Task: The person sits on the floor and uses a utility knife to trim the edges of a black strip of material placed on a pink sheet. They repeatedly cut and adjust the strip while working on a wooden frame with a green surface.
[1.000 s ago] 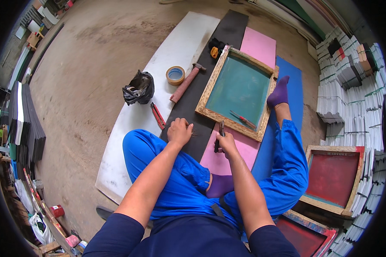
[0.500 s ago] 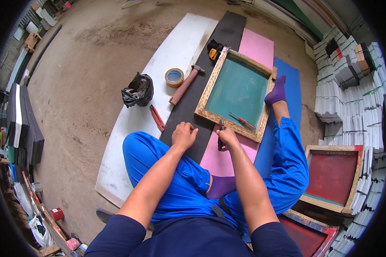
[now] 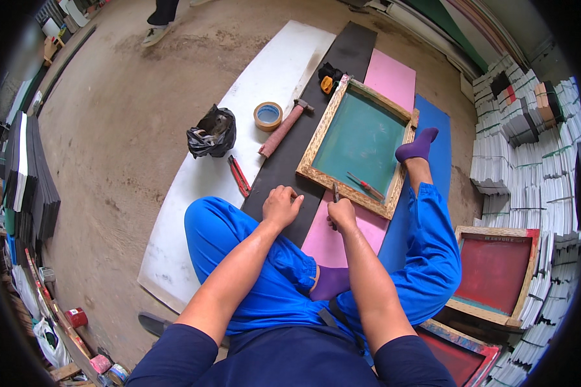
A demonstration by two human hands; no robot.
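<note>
My right hand is closed around dark-handled pliers, their jaws pointing at the near rail of a wooden screen frame. That frame, with green mesh stretched inside, lies flat before me. On its mesh rests a red-handled screwdriver. Left of the pliers, my left hand hovers over a black board with its fingers curled inward; its palm is hidden. A red utility knife, a hammer with a wrapped handle, and a tape roll lie farther left.
A black plastic bag sits on the white board. Beyond the frame lies a black and orange object. My socked foot is beside the frame's right side. Red-mesh frames and bundled paper stacks stand right. Another person's shoe shows far left.
Another person's leg and shoe have come into view at the top left. The scene has shifted slightly with my head. My right hand still grips the pliers near the frame's rail.
</note>
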